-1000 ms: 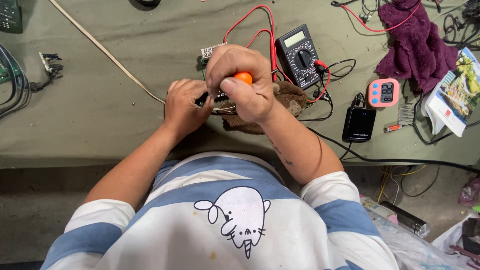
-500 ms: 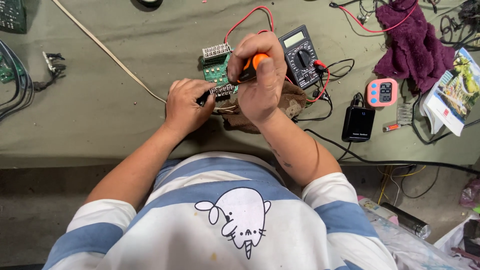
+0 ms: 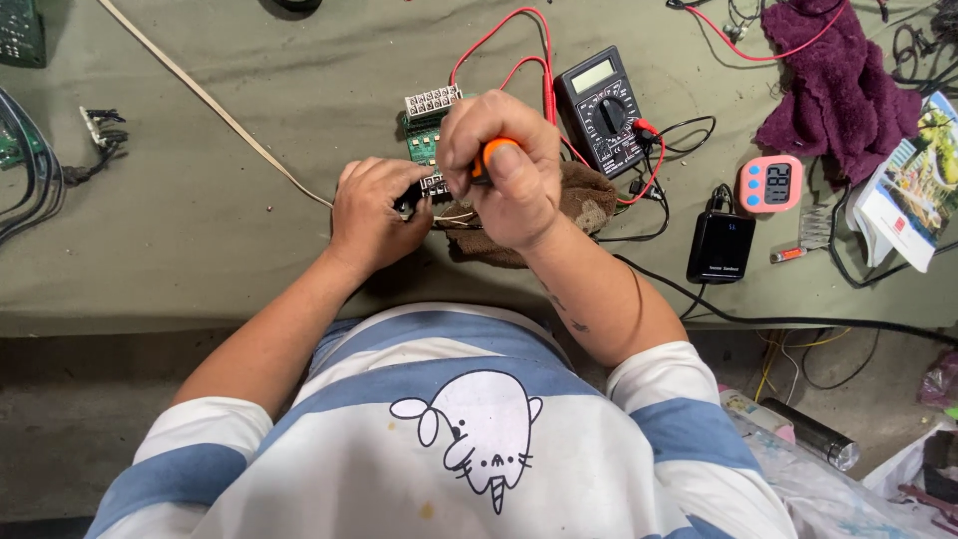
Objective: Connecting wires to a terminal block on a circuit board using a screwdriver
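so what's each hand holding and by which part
The right hand grips an orange-handled tool by its handle; the left hand pinches the small green circuit board at its near edge.

Black multimeter [image 3: 602,110] (red leads); pink timer [image 3: 770,184]; purple cloth [image 3: 836,85] beyond.

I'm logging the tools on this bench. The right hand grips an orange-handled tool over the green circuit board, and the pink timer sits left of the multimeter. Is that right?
Not quite. The head view shows the pink timer to the right of the multimeter, not left. The rest holds: the right hand grips the orange-handled tool over the green circuit board.
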